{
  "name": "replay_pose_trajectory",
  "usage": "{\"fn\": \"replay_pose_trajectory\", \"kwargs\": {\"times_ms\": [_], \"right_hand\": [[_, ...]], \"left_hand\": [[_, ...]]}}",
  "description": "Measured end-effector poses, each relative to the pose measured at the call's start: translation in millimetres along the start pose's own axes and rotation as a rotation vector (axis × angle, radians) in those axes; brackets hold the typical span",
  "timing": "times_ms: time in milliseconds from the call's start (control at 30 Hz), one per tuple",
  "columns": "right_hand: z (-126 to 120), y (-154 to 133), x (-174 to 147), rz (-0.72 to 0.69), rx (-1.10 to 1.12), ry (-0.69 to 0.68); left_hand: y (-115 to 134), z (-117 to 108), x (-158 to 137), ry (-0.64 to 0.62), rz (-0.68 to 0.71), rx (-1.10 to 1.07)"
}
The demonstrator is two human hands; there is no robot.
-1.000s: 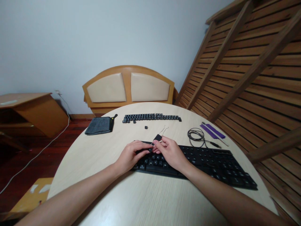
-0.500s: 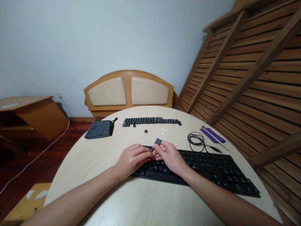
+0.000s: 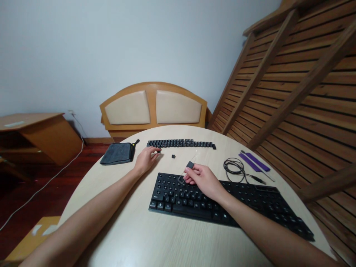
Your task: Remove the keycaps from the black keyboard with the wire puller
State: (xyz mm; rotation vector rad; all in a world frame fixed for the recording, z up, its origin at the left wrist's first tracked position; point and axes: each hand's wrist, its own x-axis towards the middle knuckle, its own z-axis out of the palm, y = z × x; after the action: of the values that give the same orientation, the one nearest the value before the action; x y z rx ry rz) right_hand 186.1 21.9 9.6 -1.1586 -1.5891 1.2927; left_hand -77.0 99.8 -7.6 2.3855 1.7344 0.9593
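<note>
My left hand (image 3: 147, 159) reaches to the left end of a row of loose black keycaps (image 3: 180, 143). Its thumb and fingers are closed around a small black keycap (image 3: 158, 150), low over the table. My right hand (image 3: 204, 180) grips a keycap puller by its dark middle (image 3: 190, 165), with thin wire loops sticking out at both ends. The puller is above the black keyboard (image 3: 191, 211), which lies slanted across the table with many keys stripped to bare switches. One single keycap (image 3: 173, 156) sits between the row and the keyboard.
On the round pale table (image 3: 125, 222), a dark grey cloth pouch (image 3: 116, 153) lies at the left. A coiled black USB cable (image 3: 235, 167), purple strips (image 3: 254, 162) and a thin metal tool (image 3: 264, 173) lie at the right. A wooden slatted frame (image 3: 292, 104) leans beyond.
My left hand has moved from the puller, forward and left, to the end of the keycap row. My right hand stays over the keyboard with the puller, whose lower loop is now visible.
</note>
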Motion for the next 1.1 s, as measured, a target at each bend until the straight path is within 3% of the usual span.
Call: {"fn": "replay_pose_trajectory", "kwargs": {"times_ms": [333, 800, 1100], "right_hand": [[-2.4, -3.1, -18.8, -0.066, -0.080, -0.031], [-2.8, 0.7, -21.7, -0.081, -0.134, -0.040], [2.5, 1.3, -28.8, -0.124, -0.201, -0.060]], "left_hand": [[-13.2, 13.7, -0.2, -0.049, -0.135, 0.171], [-11.2, 13.8, -0.2, -0.061, -0.052, 0.159], [-11.9, 13.0, -2.2, -0.006, -0.018, 0.114]]}}
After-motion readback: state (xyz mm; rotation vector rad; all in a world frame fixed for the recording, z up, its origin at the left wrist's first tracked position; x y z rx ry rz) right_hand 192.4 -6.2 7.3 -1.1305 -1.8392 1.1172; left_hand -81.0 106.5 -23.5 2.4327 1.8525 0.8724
